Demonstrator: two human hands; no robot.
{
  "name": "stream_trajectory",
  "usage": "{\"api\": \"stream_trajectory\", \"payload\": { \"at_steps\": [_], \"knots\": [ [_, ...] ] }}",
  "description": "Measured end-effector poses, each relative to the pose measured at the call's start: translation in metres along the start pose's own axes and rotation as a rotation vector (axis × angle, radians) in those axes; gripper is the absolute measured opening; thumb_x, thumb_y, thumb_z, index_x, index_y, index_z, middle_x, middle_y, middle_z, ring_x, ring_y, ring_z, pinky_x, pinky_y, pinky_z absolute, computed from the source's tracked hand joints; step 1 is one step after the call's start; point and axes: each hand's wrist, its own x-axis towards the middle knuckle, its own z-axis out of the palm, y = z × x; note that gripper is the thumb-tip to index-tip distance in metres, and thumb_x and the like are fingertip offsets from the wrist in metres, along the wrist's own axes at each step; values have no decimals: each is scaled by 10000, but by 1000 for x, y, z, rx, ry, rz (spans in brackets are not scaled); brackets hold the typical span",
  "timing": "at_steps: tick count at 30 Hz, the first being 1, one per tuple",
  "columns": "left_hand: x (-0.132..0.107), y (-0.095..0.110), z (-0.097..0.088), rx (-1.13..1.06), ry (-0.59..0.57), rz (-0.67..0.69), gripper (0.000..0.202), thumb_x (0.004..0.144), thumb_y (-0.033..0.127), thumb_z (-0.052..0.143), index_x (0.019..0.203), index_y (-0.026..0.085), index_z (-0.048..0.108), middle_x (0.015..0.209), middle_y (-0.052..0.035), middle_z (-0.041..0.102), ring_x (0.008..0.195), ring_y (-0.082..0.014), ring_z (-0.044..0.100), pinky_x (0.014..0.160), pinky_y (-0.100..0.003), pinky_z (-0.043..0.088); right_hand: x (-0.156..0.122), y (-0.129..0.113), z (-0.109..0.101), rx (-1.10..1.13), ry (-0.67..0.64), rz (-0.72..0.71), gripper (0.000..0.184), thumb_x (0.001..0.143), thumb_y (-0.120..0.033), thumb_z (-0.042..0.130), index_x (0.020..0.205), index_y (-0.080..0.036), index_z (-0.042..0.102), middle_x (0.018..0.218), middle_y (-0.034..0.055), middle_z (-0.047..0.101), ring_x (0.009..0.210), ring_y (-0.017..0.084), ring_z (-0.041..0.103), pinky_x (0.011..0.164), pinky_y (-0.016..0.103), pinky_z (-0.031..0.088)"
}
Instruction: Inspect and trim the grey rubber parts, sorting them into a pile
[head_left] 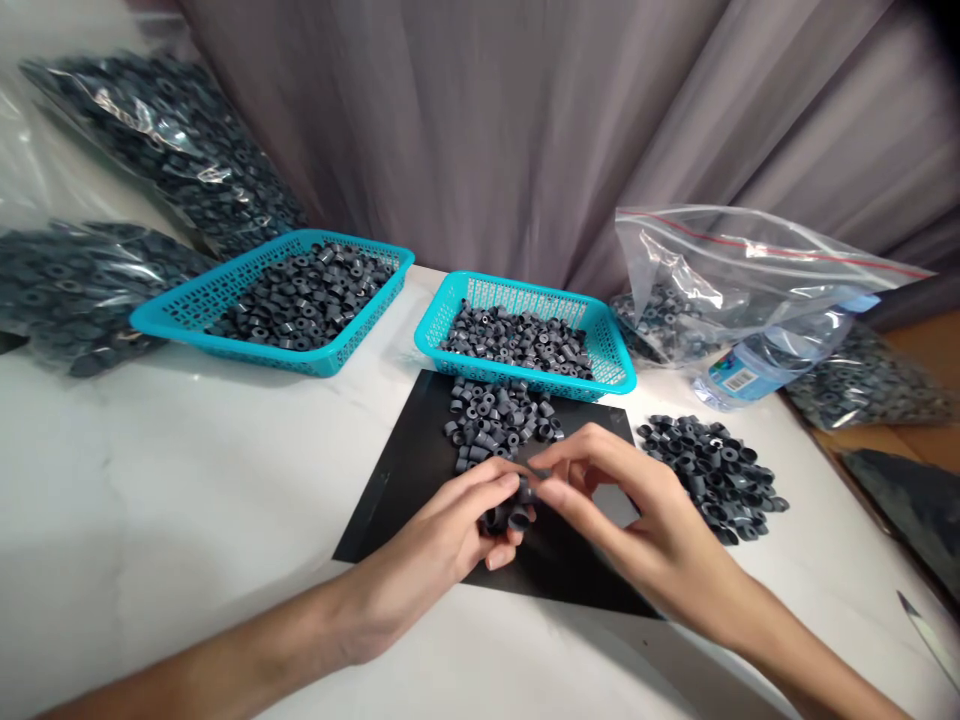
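My left hand (469, 515) is closed around several small dark grey ring-shaped caps (517, 517), held above a black mat (585, 560). The thumb and index finger of my right hand (622, 500) pinch at a small dark piece (536, 473) right at the left fingertips. That piece is partly hidden and slightly blurred, so its exact shape is unclear. A pile of similar grey caps (502, 415) lies on the mat just beyond my hands. Another heap of caps (712, 470) rests on the white table to the right of my right hand.
Two blue plastic baskets (330, 360) (525, 378) hold many caps at the back. Clear bags of caps (187, 140) stand at the left. To the right are a zip bag (697, 290), a leaning water bottle (780, 350) and another filled bag (870, 380). A grey curtain (480, 130) hangs behind.
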Motion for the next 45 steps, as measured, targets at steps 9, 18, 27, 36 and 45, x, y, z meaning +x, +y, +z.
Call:
{"api": "stream_trajectory", "payload": {
  "at_steps": [9, 18, 27, 36, 45],
  "knots": [
    [-2, 2, 1, -39, -35, -156, 262, 963, 384, 579, 1132, 184, 585, 873, 7, 500, 716, -94, 458, 700, -282, 352, 8, 10, -4, 142, -159, 108, 210, 999, -349, 562, 1142, -303, 707, 1086, 27, 601, 970, 157, 591, 798, 284, 495],
    [-4, 1, 0, 6, -90, -181, 290, 966, 409, 577, 1128, 169, 579, 870, 13, 512, 745, -92, 472, 782, -293, 364, 9, 9, -13, 238, -244, 130, 88, 944, -300, 655, 987, -226, 677, 990, 10, 621, 883, 143, 585, 777, 278, 480],
    [-2, 5, -3, 19, -59, -196, 237, 961, 398, 572, 1061, 183, 584, 861, 17, 494, 740, -104, 465, 759, -292, 345, 11, 9, -14, 481, -67, 229, 156, 899, -329, 699, 931, -185, 652, 932, 42, 642, 794, 150, 608, 634, 248, 538],
    [-5, 5, -4, 257, -61, -158, 248, 993, 423, 454, 1020, 196, 551, 831, 17, 488, 747, -131, 427, 752, -307, 317, -17, 23, 7, 707, 12, 324, 190, 889, -320, 716, 1020, -186, 687, 777, 14, 644, 691, 129, 630, 557, 229, 569],
    [-4, 5, 0, 501, -14, -113, 363, 998, 552, 334, 947, 231, 495, 749, 46, 370, 718, -141, 341, 707, -297, 292, -26, 23, 20, 817, 41, 268, 217, 845, -254, 766, 1056, -211, 740, 864, 21, 681, 664, 108, 636, 557, 229, 602]
  ]
}}
